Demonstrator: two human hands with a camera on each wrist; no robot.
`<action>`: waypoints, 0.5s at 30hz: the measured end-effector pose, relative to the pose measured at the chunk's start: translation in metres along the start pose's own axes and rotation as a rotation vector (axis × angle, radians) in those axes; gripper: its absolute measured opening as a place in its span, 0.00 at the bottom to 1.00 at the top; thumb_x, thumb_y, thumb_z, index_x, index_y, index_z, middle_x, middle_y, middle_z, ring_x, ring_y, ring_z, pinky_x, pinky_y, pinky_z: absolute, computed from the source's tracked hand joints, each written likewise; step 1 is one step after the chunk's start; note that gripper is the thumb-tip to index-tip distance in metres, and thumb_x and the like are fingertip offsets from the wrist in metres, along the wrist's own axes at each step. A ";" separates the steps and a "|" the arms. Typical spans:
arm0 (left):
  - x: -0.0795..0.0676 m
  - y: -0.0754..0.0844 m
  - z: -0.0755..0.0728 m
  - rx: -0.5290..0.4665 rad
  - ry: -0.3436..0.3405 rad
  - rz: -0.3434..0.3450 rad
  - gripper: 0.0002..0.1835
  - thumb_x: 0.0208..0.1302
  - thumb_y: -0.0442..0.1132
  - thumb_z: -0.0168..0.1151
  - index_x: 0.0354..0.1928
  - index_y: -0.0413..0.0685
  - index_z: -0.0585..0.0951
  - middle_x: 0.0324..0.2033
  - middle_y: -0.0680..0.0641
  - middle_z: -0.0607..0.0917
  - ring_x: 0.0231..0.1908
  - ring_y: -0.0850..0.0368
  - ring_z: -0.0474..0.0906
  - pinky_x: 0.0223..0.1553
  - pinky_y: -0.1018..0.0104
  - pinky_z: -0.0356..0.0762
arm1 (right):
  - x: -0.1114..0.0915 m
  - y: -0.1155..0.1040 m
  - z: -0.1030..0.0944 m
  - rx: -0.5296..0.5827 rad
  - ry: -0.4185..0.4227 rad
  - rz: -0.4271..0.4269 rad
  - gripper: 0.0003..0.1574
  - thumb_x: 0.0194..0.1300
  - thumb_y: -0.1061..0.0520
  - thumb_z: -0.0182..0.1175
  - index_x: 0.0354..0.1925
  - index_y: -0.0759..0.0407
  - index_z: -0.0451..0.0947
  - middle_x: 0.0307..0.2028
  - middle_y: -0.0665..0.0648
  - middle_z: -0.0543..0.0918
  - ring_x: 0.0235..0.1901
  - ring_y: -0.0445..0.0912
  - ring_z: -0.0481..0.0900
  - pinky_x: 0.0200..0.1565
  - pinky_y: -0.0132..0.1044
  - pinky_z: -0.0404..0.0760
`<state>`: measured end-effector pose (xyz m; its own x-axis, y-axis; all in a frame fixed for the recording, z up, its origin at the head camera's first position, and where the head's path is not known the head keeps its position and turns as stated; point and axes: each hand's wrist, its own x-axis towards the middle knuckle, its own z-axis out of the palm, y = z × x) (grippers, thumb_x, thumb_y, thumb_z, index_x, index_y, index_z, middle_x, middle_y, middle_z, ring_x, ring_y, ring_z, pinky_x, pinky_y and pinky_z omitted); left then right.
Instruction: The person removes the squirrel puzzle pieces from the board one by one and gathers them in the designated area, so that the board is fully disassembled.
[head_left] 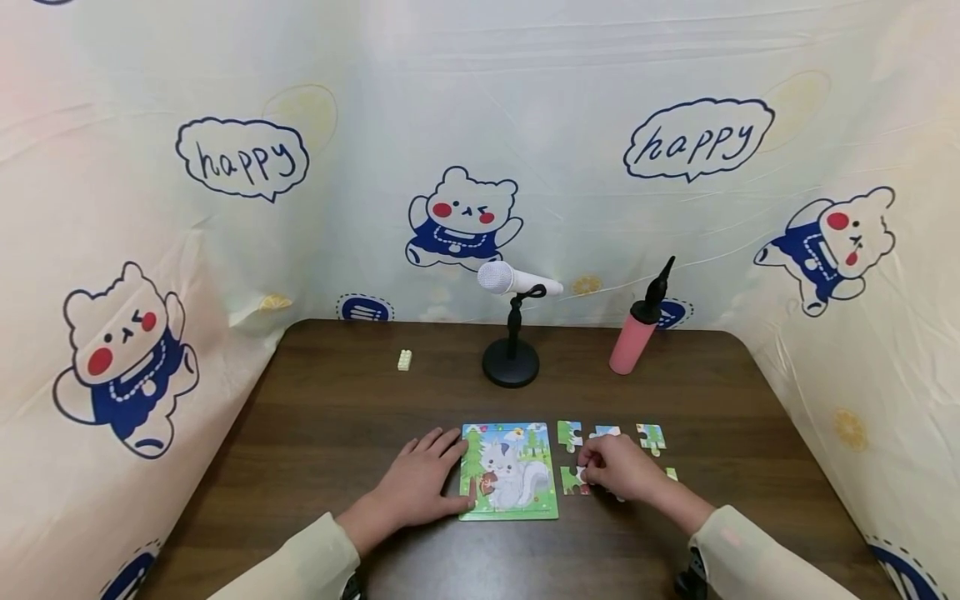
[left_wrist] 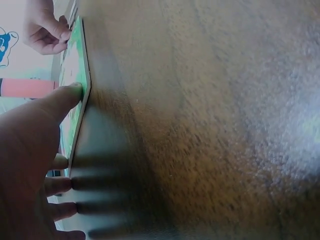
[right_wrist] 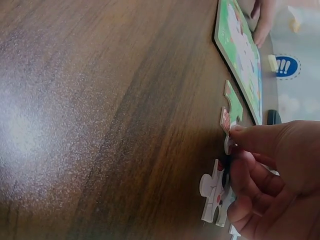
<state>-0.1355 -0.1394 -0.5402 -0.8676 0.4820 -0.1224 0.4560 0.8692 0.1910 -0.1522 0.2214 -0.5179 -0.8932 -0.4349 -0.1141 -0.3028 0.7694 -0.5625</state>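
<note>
A square puzzle board [head_left: 513, 475] with a white squirrel picture lies on the table. My left hand [head_left: 422, 483] rests at its left side, fingers spread; the thumb [left_wrist: 70, 97] presses on the board's near left corner. To the right of the board, my right hand [head_left: 622, 471] pinches the edge of a green puzzle piece [head_left: 570, 481] between thumb and forefinger. That piece [right_wrist: 233, 102] is close over the tabletop, beside the board. Another puzzle piece [right_wrist: 215, 195], with white and red on it, lies under the curled fingers, partly hidden by them.
More loose pieces lie behind the right hand: a green one [head_left: 568, 433], a blue one [head_left: 606, 431] and a green-blue one [head_left: 651, 437]. At the back stand a white microphone [head_left: 517, 279] on a black stand [head_left: 511, 363] and a pink pump bottle [head_left: 632, 343]. A cream toy brick [head_left: 405, 360] lies back left.
</note>
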 end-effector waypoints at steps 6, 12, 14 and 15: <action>-0.001 0.001 -0.002 -0.003 -0.005 0.000 0.52 0.59 0.80 0.54 0.77 0.53 0.68 0.76 0.45 0.66 0.75 0.39 0.62 0.68 0.34 0.64 | 0.000 0.001 0.000 -0.010 0.011 -0.012 0.04 0.62 0.62 0.71 0.33 0.55 0.84 0.25 0.44 0.79 0.23 0.36 0.72 0.27 0.32 0.73; -0.002 0.002 -0.005 -0.015 -0.014 -0.006 0.53 0.59 0.80 0.54 0.77 0.53 0.68 0.76 0.43 0.66 0.75 0.38 0.62 0.69 0.33 0.63 | -0.001 0.002 0.000 -0.003 0.012 -0.010 0.04 0.62 0.62 0.71 0.33 0.54 0.84 0.25 0.44 0.79 0.23 0.36 0.72 0.28 0.32 0.73; -0.003 0.003 -0.006 -0.018 -0.012 -0.002 0.52 0.60 0.80 0.55 0.77 0.53 0.68 0.76 0.42 0.65 0.75 0.38 0.62 0.69 0.33 0.63 | -0.001 0.001 0.000 0.010 0.004 0.002 0.04 0.63 0.61 0.71 0.34 0.54 0.85 0.25 0.44 0.79 0.23 0.37 0.73 0.28 0.32 0.74; -0.003 0.005 -0.006 -0.018 -0.009 0.004 0.52 0.60 0.79 0.55 0.77 0.53 0.68 0.76 0.42 0.65 0.74 0.38 0.62 0.69 0.33 0.63 | -0.001 0.001 -0.001 0.016 0.001 0.008 0.03 0.63 0.61 0.70 0.35 0.54 0.85 0.26 0.44 0.79 0.23 0.37 0.73 0.28 0.32 0.74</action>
<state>-0.1318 -0.1377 -0.5331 -0.8638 0.4869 -0.1299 0.4561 0.8650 0.2091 -0.1519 0.2228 -0.5178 -0.8960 -0.4283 -0.1173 -0.2904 0.7650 -0.5749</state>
